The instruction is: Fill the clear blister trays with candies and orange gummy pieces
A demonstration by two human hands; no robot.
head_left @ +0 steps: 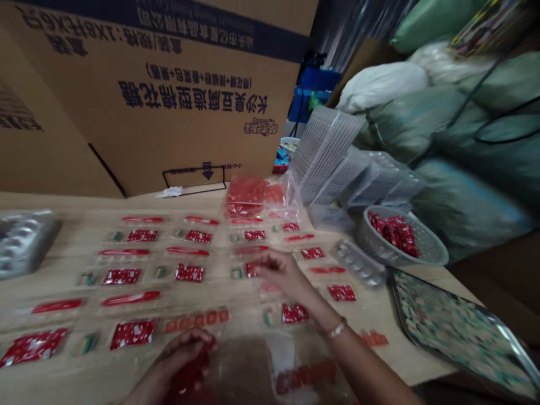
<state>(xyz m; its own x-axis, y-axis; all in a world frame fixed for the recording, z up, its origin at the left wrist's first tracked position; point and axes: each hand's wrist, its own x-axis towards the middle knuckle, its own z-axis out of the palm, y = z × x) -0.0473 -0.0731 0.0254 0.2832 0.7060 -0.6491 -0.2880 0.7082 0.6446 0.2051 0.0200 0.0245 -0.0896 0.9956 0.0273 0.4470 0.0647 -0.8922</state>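
My left hand is curled low at the front, around dark red sachets blurred by motion. My right hand reaches forward over the clear trays, its fingers pinched at the edge of a red sachet with white marks. Rows of clear plastic trays cover the table. Many hold a red sachet, a slim red plastic piece and a small green-and-white block. Strips of orange-red squares show near my left hand and below my right forearm.
A large cardboard box stands at the back. To the right are stacked clear trays, a white basket of red sachets, and a metal tray of small green-and-white pieces. A red plastic bag lies behind; large sacks crowd the right side.
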